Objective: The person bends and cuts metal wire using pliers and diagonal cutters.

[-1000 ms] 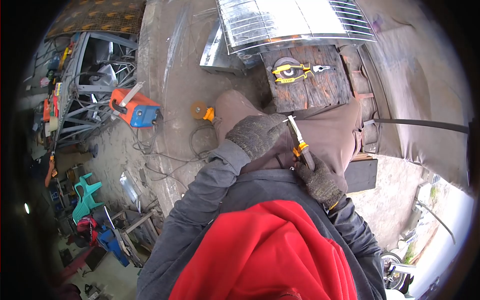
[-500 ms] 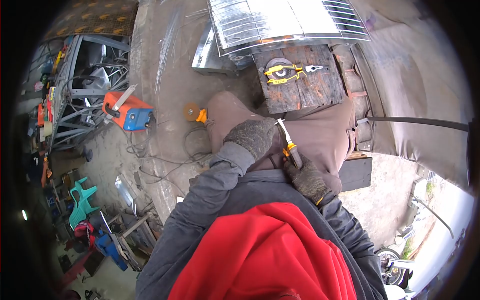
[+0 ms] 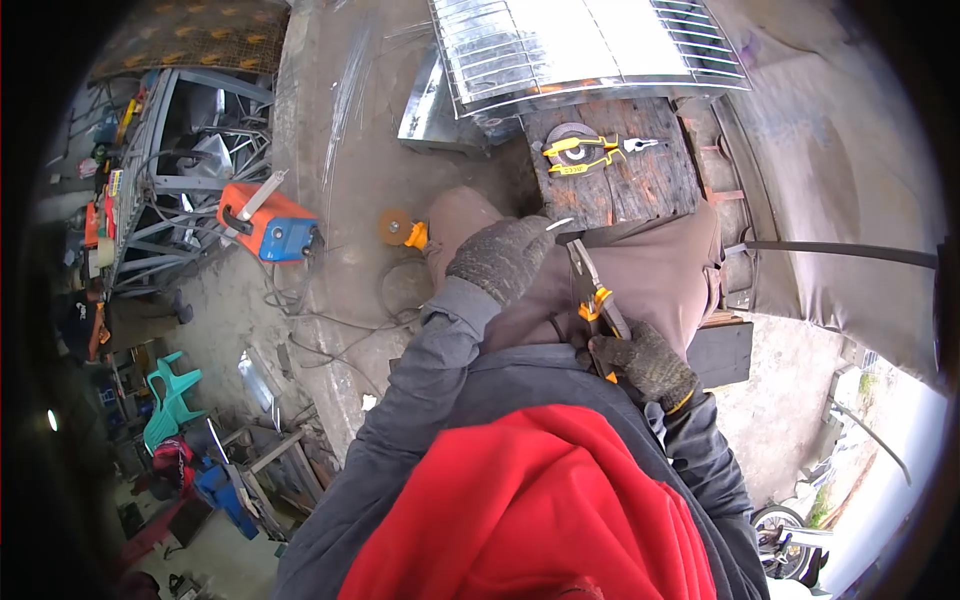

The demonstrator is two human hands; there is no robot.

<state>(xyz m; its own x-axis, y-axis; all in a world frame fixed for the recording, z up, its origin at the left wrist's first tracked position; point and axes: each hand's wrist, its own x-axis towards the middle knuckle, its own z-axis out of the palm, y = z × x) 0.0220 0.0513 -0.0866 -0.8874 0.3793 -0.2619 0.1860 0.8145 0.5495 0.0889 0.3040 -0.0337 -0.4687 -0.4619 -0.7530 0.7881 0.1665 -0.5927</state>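
My left hand (image 3: 503, 262), in a dark knitted glove, is closed over my lap. A short, shiny strip of metal (image 3: 560, 224) pokes out past its fingertips; the rest is hidden by the glove. My right hand (image 3: 645, 365), also gloved, grips pliers (image 3: 600, 300) with black and orange handles. Their handles are spread and their jaws point up, just right of the strip and apart from it. In front of my knees, a second pair of pliers (image 3: 585, 160) with yellow handles lies over a round disc (image 3: 566, 150) on a wooden block (image 3: 625, 195).
A wire rack with a shiny metal sheet (image 3: 570, 45) stands beyond the block. On the floor to the left are an angle grinder (image 3: 403, 230), loose cables (image 3: 345, 335) and an orange-and-blue machine (image 3: 268, 222). Further left stand a metal frame (image 3: 150, 130) and a green plastic chair (image 3: 165, 400).
The pliers have come away from the strip at my left fingertips, and their handles have spread apart. My right hand has shifted slightly down and to the right.
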